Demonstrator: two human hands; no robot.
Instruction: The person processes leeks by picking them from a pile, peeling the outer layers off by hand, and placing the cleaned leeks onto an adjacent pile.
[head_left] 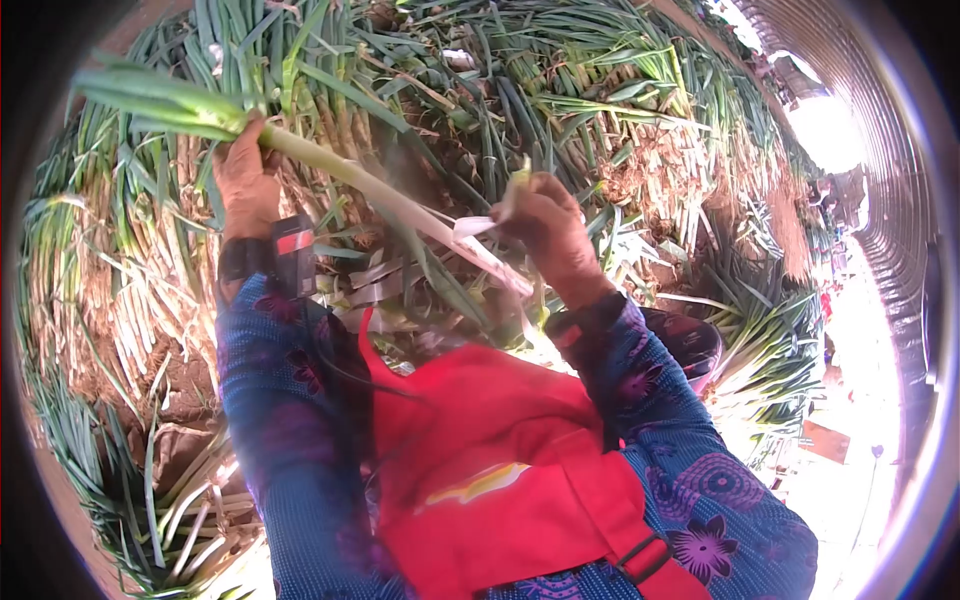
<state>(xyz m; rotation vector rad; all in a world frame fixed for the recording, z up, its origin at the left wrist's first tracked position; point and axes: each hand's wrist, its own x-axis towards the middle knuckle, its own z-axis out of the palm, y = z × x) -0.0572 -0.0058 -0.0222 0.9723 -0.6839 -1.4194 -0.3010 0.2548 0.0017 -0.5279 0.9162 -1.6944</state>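
A long green onion [375, 190] slants across the view, its green leaves at the upper left and its pale root end pointing down to the right. My left hand [247, 183] is closed round the stalk just below the leaves. To the right of the white part, my right hand [550, 225] pinches a loose strip of peeled skin [475, 227] that still touches the stalk. Another bit of pale leaf sticks up above my right fingers, which are slightly blurred.
Piles of green onions lie at the left [120, 290], behind my hands [640, 130] and at the right [760, 340]. Loose leaves and peelings [375, 285] are scattered beneath the stalk. A ribbed, shiny wall [900, 130] curves along the right side.
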